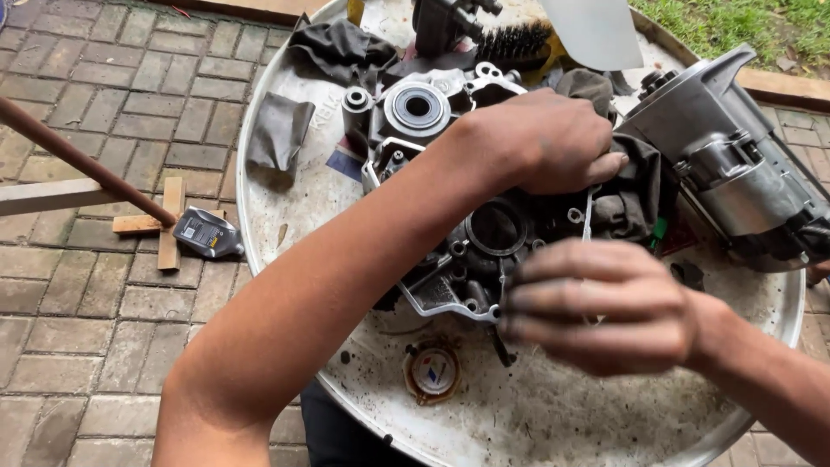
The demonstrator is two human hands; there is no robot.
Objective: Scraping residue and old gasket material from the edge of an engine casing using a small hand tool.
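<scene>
A grey aluminium engine case half lies on a round, stained metal tray. It has a large round opening and a bearing at its far end. My left hand reaches across the case and presses closed fingers on a dark rag bunched at the case's right side. Nearer to me, my right hand hovers over the case's near right edge. Its grimy fingers are curled around a thin white strip that runs up toward the rag.
A silver engine block lies at the tray's right. A wire brush and dark cloths sit at the far side, and a round cap near the front. A grey bottle, wood scraps and a rusty rod lie on the brick paving.
</scene>
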